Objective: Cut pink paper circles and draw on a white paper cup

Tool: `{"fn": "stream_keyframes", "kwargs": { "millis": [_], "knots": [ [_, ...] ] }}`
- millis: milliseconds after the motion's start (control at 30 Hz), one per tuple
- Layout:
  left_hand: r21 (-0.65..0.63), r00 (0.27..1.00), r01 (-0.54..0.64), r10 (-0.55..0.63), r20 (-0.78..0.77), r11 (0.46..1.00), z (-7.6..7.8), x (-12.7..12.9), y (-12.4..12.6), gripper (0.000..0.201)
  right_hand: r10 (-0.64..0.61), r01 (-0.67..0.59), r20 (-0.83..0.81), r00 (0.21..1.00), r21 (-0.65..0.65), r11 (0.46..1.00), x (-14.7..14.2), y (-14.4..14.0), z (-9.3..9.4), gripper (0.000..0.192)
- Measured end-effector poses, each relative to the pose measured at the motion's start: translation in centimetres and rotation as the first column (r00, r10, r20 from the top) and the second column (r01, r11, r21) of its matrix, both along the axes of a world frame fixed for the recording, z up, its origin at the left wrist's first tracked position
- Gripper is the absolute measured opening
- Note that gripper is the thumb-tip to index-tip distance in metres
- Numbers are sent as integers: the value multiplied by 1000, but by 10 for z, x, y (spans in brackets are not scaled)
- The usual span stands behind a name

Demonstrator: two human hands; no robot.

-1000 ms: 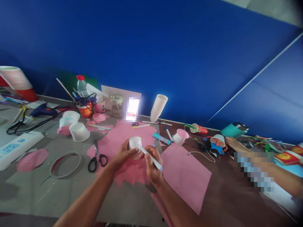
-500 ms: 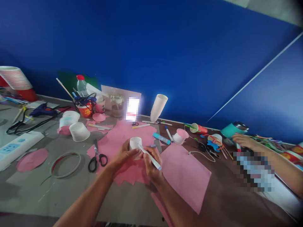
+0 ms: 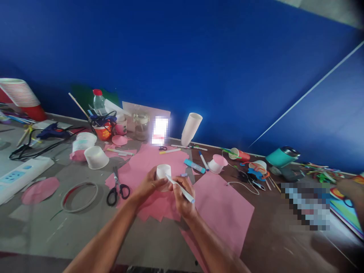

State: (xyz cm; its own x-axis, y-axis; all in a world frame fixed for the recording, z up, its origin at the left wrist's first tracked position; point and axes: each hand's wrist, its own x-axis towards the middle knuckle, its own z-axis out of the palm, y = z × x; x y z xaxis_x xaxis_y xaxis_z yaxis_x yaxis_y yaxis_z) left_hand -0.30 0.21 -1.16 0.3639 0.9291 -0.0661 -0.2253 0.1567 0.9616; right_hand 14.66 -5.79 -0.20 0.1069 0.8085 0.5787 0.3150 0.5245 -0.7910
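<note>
- Left of frame: a power strip (image 3: 19, 176), a pink paper disc (image 3: 40, 190) and a wire ring (image 3: 80, 196) lie on the surface (image 3: 85, 235); scissors (image 3: 117, 189) lie just left of the hands.
- Left hand (image 3: 148, 185): forearm comes in from the lower left, fingers wrapped around the near side of the white cup (image 3: 163, 171), thumb on its wall. Cup is held at centre frame, just above the pink paper sheets (image 3: 222, 212); whether it touches them cannot be told.
- Right hand (image 3: 182, 197): forearm comes in from the lower centre, fingers pinched on a white marker (image 3: 179, 188).
- Key relation: marker's long axis runs from lower right up to upper left, tip at the cup wall, just right of the left thumb. Cup sits up and left of the right fingers; the left hand is nearer and carries it.
- Right of hands: an inverted cup with a pink base (image 3: 217, 164), a teal tumbler (image 3: 282, 156) on its side, craft clutter.
- Far right edge: another person's hand (image 3: 351, 188), blurred, well apart.
</note>
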Motion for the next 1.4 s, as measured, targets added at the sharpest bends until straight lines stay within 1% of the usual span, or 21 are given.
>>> {"fn": "stream_keyframes", "kwargs": {
  "millis": [233, 400, 500, 700, 833, 967, 1200, 1400],
  "knots": [
    [-1, 1000, 0, 0, 1, 1000, 1, 0, 0, 55, 7, -7, -46, 999, -10, 1000, 0, 0, 0, 13],
    [3, 1000, 9, -9, -7, 1000, -2, -1, 0, 56, 14, -14, -33, 999, -11, 1000, 0, -1, 0, 14],
    [0, 1000, 4, -4, -9, 1000, -1, -1, 1, 58, 13, -13, -38, 999, -12, 1000, 0, 1, -2, 14],
    [-37, 1000, -9, 10, 23, 999, 4, -1, -1, 57, -17, 15, -81, 997, -25, 1000, 1, 4, -6, 19],
    [-61, 997, -13, 17, 70, 998, 6, 0, -1, 56, -59, 57, -113, 992, -23, 998, 1, 6, -4, 19],
    [-61, 993, 3, 4, 116, 998, 9, 0, -2, 56, -65, 64, -149, 987, -14, 998, 1, 8, -3, 19],
    [-44, 993, 17, -11, 121, 999, 9, -1, -3, 55, -87, 84, -102, 991, -31, 996, 3, 7, -1, 20],
    [-27, 996, 6, -4, 94, 1000, 6, -2, 0, 47, -83, 78, -110, 990, -52, 996, 4, 4, 0, 19]
  ]
}}
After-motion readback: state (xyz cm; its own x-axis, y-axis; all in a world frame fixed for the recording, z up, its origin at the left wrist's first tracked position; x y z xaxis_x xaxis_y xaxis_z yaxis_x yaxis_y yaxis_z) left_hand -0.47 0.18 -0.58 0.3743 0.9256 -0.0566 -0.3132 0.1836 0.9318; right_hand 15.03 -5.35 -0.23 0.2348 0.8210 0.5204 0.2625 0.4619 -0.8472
